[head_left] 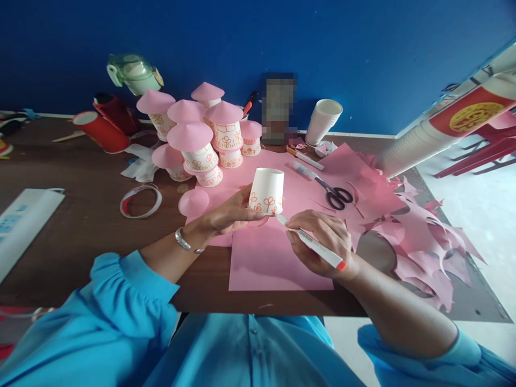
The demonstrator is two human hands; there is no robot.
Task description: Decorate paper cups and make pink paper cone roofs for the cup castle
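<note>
My left hand (231, 212) grips a white paper cup (266, 185), held bottom up above the pink paper. Red flower drawings run around the cup near its lower rim. A white marker (316, 248) with a red end is pinched in my right hand (322, 236), its tip at the cup's lower edge. Beneath both hands lies a sheet of pink paper (278, 269). Behind my left hand stand several decorated cups with pink cone roofs (191, 136), some stacked on others. A loose pink cone (193, 202) rests left of the held cup.
Scissors (338, 196), a glue tube (300, 170) and pink paper scraps (423, 252) lie to the right. A roll of tape (141, 201) is on the left. Stacked white cups (323, 121) stand by the blue wall, and a long sleeve of cups (427, 142) leans at right.
</note>
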